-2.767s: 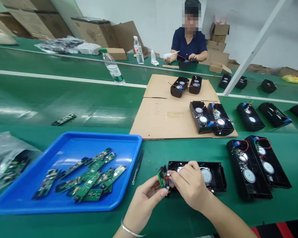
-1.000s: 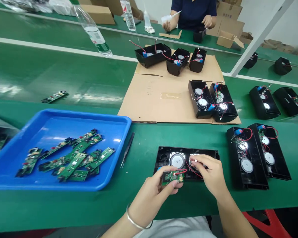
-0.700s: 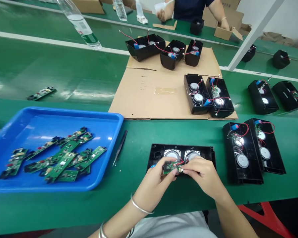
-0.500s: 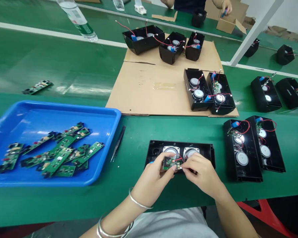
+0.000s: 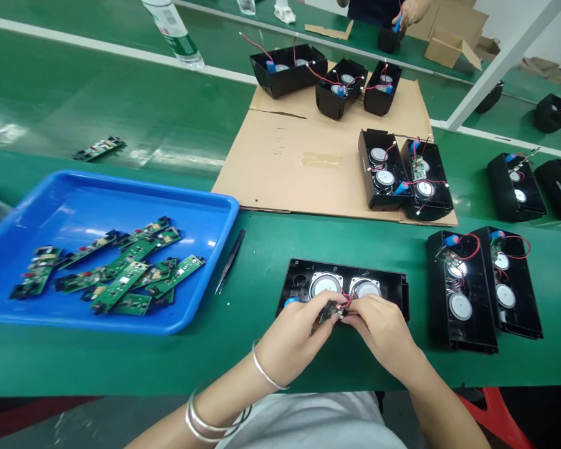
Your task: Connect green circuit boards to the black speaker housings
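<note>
Pinched between the thumb and fingers of my left hand (image 5: 294, 337) is a small green circuit board (image 5: 330, 310). My right hand (image 5: 383, 327) has its fingertips closed at the board's right end, on a small connector with red wires (image 5: 346, 301). Both hands are over the front edge of a black speaker housing (image 5: 397, 288), which lies lengthwise and holds two round speakers (image 5: 326, 285). A blue cylinder (image 5: 292, 302) shows at the housing's left, partly behind my left hand.
A blue tray (image 5: 168, 321) with several circuit boards stands left, tweezers (image 5: 230, 262) beside it. Two black housings (image 5: 462, 293) are at the right. More housings stand on and beside cardboard (image 5: 271, 162). Across the table, a person's hand (image 5: 414, 12) holds a blue cylinder.
The board has tilted and turned between my hands, so less of its green face shows. The view has shifted a little. The person opposite has moved a hand over a black housing.
</note>
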`<state>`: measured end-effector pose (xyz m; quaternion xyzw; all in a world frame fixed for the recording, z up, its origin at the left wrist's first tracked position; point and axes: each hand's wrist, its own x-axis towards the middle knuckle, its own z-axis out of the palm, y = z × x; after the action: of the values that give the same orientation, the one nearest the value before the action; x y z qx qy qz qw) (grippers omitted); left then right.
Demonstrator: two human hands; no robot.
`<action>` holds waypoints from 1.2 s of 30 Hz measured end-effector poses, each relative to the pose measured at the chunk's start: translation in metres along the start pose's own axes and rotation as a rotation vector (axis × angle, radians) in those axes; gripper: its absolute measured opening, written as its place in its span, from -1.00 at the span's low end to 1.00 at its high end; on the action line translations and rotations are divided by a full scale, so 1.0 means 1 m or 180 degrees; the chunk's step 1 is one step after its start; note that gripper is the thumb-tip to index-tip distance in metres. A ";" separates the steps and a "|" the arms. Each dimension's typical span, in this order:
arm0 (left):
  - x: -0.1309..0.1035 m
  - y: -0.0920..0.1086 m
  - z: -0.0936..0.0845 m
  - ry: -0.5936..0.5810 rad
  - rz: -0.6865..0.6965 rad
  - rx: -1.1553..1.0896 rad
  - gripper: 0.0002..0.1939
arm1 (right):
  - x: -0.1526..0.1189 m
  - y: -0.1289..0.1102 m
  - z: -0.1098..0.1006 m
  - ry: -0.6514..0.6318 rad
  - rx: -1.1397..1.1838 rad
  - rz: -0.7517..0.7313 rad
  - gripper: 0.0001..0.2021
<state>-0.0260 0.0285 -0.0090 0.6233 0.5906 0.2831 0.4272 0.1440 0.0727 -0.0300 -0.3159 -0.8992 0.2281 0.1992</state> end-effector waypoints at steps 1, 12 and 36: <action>0.000 -0.001 0.000 0.0035 0.0048 -0.0036 -0.75 | 0.001 0.000 0.002 0.0012 0.0092 0.0060 -0.71; 0.001 0.004 0.000 0.0588 -0.0624 -0.0855 -0.77 | 0.002 0.011 -0.032 0.0042 0.0055 -0.0013 -0.78; 0.007 0.004 -0.001 0.0880 -0.0753 -0.1291 -0.71 | 0.016 0.016 -0.020 -0.1210 -0.0235 -0.0246 -0.77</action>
<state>-0.0242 0.0357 -0.0062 0.4071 0.6433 0.4261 0.4886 0.1505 0.1001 -0.0191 -0.2395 -0.9398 0.2427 0.0227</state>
